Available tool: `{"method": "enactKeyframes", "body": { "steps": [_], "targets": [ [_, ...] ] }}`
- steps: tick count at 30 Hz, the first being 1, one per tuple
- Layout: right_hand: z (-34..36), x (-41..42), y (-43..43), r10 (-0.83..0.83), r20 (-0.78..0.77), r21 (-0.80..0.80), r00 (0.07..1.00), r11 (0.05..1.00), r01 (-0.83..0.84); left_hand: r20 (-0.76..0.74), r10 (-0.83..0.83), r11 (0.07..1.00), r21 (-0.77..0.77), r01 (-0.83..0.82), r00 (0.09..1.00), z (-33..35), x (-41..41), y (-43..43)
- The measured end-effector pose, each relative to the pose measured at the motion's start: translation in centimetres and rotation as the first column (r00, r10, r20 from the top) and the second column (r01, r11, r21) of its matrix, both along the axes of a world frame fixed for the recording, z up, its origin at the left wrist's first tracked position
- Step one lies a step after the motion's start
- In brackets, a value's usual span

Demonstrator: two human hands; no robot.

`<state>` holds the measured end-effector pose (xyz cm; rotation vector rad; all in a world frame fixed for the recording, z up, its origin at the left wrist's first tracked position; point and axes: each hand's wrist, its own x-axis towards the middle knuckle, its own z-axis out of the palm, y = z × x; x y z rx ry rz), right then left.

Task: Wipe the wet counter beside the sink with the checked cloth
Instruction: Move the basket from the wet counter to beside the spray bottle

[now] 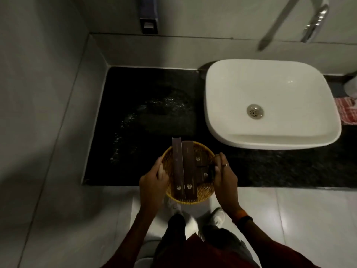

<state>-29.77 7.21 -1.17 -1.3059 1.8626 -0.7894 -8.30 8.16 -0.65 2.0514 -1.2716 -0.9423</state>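
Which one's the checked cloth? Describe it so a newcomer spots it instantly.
Start at the white sink on the black counter. The checked cloth lies on the counter just right of the sink, cut off by the frame edge. It is the only red-and-white patterned thing there; neither hand touches it.

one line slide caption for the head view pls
Both hands, left and right, hold a wicker basket of dark boxes over the wet black counter; checked cloth lies beyond the sink.

Bathroom, white vessel basin (270, 105), tiled walls (44, 78), chrome tap (316, 18)
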Motion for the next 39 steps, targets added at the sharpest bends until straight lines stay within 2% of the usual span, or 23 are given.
{"method": "enactKeyframes", "body": {
  "steps": [5,10,15,23,27,30,33,39],
  "targets": [
    [0.2,-8.0,5.4,-0.105,-0.052,0.063,0.993,0.992,0.108,-0.022,-0.105,0.994,0.011,0.105,0.994,-0.7,-7.0,3.6],
    [0.7,-18.1,8.3,-0.195,-0.104,0.024,0.975,0.980,0.198,-0.013,-0.254,0.967,0.020,0.254,0.967,-1.3,-17.3,4.0],
    [0.5,-30.6,8.6,-0.257,-0.126,-0.009,0.958,0.966,0.258,-0.034,-0.352,0.936,-0.040,0.350,0.936,-1.7,-29.9,2.8],
    [1.1,-47.7,4.2,-0.232,-0.119,-0.011,0.965,0.972,0.233,-0.093,-0.321,0.944,-0.112,0.310,0.943,-1.1,-47.4,-0.9],
    [0.6,-51.9,0.0,-0.178,-0.118,-0.001,0.977,0.984,0.179,-0.121,-0.306,0.950,-0.111,0.293,0.944,-0.8,-51.6,-4.1],
    [0.0,-53.6,-3.0,-0.147,-0.109,0.038,0.983,0.988,0.152,-0.118,-0.250,0.968,-0.053,0.245,0.961,-1.0,-53.4,-6.2],
    [0.0,-54.9,-5.3,-0.202,0.004,0.088,0.979,0.976,0.201,-0.095,-0.234,0.972,-0.042,0.231,0.968,-0.9,-54.9,-8.0],
    [0.0,-56.9,-7.4,-0.189,0.070,0.162,0.980,0.971,0.176,0.091,-0.218,0.971,-0.084,0.226,0.972,0.6,-58.5,-8.1]
  ]
}}
